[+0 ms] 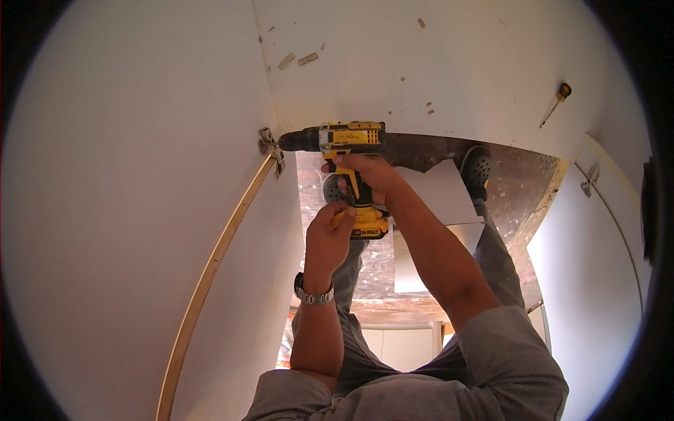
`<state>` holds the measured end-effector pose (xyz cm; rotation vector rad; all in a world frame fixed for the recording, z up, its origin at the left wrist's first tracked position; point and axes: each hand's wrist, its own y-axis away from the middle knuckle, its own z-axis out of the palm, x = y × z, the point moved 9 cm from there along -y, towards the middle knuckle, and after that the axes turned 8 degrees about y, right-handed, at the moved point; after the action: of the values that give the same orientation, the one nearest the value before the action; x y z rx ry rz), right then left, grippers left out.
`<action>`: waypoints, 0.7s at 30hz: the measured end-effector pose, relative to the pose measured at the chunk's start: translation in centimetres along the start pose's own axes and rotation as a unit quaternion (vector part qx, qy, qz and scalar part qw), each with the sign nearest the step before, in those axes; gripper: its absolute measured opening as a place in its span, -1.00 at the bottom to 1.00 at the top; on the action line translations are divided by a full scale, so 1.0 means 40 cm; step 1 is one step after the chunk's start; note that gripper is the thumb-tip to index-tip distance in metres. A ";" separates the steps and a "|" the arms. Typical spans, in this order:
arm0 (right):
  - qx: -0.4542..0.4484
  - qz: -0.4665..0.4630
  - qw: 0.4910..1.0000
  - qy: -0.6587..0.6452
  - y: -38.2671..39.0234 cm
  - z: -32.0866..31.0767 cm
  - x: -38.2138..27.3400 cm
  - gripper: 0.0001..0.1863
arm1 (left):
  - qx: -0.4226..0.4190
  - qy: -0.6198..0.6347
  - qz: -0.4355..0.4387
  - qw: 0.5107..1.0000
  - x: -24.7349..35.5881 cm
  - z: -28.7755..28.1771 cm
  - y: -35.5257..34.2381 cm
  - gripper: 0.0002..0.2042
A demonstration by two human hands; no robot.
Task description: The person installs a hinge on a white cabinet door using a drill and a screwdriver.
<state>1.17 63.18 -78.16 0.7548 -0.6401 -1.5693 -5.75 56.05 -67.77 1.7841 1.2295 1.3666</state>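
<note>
Right hand (375, 175) is wrapped round the grip of a yellow-and-black cordless power drill (357, 135), whose body lies just beyond it; the left hand (326, 235) grasps the nearer battery base (368, 226). The black chuck (300, 140) points left at a silvery metal hinge (267, 144), contact unclear. Far right lies a yellow-and-black screwdriver (563, 92).

Your yellow-and-black drill (359, 135) is level, battery downward, black nose pointing left; the silvery metal hinge (265, 142) sits right at its tip.
</note>
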 end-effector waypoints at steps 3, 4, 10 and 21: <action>-0.008 -0.011 1.000 -0.017 0.006 0.010 -0.009 -0.69 | 0.008 0.032 0.010 0.999 0.007 -0.002 0.006 -0.64; -0.002 0.000 1.000 -0.023 0.001 0.003 0.000 -0.71 | 0.007 0.032 0.011 0.999 0.008 -0.001 0.006 -0.64; 0.009 0.027 0.999 -0.031 -0.003 0.002 0.009 -0.72 | 0.009 0.077 -0.002 0.997 -0.004 -0.005 0.006 -0.66; 0.004 0.025 0.999 -0.031 -0.003 -0.006 0.009 -0.71 | -0.016 0.025 -0.003 1.000 0.030 0.000 0.012 -0.65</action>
<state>1.26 62.86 -78.46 0.6934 -0.7062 -1.5507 -5.55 56.93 -66.85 1.7313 1.2312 1.4284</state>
